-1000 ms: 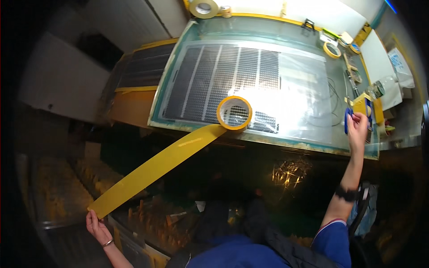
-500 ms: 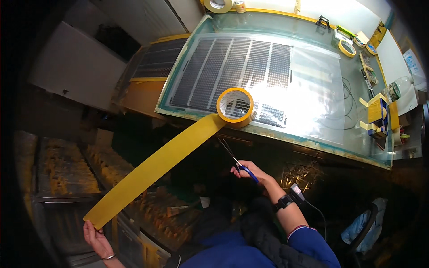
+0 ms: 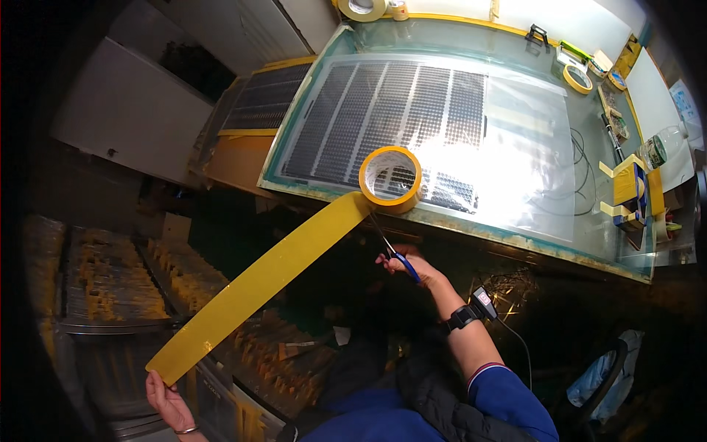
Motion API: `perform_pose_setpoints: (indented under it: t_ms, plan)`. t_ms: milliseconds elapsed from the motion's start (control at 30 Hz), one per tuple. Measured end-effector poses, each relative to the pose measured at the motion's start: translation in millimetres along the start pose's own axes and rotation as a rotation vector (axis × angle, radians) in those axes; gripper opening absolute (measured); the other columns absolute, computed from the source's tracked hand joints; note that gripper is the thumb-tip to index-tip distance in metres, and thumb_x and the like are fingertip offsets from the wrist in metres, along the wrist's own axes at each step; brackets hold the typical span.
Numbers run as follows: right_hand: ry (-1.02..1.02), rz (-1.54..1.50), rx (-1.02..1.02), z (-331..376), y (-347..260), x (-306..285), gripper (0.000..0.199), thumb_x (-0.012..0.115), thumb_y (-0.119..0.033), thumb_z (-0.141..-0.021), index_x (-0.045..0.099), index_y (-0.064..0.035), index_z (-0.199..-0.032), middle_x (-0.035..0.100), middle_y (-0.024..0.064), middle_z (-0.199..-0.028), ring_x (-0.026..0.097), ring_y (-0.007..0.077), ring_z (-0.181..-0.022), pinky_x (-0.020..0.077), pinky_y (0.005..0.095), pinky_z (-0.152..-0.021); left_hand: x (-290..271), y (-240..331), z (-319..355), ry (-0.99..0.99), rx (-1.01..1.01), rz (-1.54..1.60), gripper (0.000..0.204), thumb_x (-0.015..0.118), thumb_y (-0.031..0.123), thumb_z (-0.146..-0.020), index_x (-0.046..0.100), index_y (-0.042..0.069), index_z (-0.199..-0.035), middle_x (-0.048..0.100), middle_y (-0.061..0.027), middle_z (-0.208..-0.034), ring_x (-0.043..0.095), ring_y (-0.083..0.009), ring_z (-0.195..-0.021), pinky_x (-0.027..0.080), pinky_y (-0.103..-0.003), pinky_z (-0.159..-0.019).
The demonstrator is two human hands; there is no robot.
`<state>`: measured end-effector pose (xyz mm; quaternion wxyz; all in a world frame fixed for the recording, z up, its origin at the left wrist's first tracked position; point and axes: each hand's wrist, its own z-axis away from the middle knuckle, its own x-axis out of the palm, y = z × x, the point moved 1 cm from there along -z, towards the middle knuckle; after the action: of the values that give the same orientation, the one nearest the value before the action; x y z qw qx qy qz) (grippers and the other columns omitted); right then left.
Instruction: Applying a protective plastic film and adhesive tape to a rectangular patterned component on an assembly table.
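Yellow tape [image 3: 265, 283] slants across as one long strip, its free end in the left hand and its other end joining the roll, up beyond the right hand. Nearest, at lower left, the left hand [image 3: 168, 401] pinches a corner of that free end between thumb and fingers; a metal bracelet [image 3: 186, 430] circles the wrist. Farther up, right of the strip, the right hand [image 3: 412, 267] is closed around the blue handles of a pair of scissors [image 3: 403, 263], with a black band [image 3: 462, 317] strapped at the wrist. The blades point up at the strip's lower edge, close to the roll; whether they touch it, I cannot tell.

Past the blades, the tape roll [image 3: 406, 202] sits at the near edge of the bench [image 3: 442, 40], near the right hand and well apart from the left. Behind it lies a dark gridded sheet [image 3: 412, 103]. Off to the right stands a clear bottle [image 3: 663, 146]. Deeper in are a small yellow tape ring [image 3: 582, 89] and, along the far edge, a wide pale roll [image 3: 377, 12].
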<state>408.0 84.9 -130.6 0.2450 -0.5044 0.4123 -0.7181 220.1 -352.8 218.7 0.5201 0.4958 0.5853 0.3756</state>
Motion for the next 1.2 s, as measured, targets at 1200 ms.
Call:
perform_pose_setpoints:
  t_ms: [1200]
  plan:
    - [-0.032,0.016,-0.061,-1.3,-9.1,3.3,0.062,0.082,-0.047,-0.063,0.063,-0.0037,-0.104,0.059,0.0020,-0.094,0.055,0.0136,-0.091,0.0442,0.0268,-0.086,9.6,10.0,-7.5,0.024,0.015,0.011,0.012,0.054,0.018,-0.094,0.057,0.006,-0.095,0.057,0.0017,-0.083,0.045,-0.0036,-0.067,0.032,-0.020,-0.056]
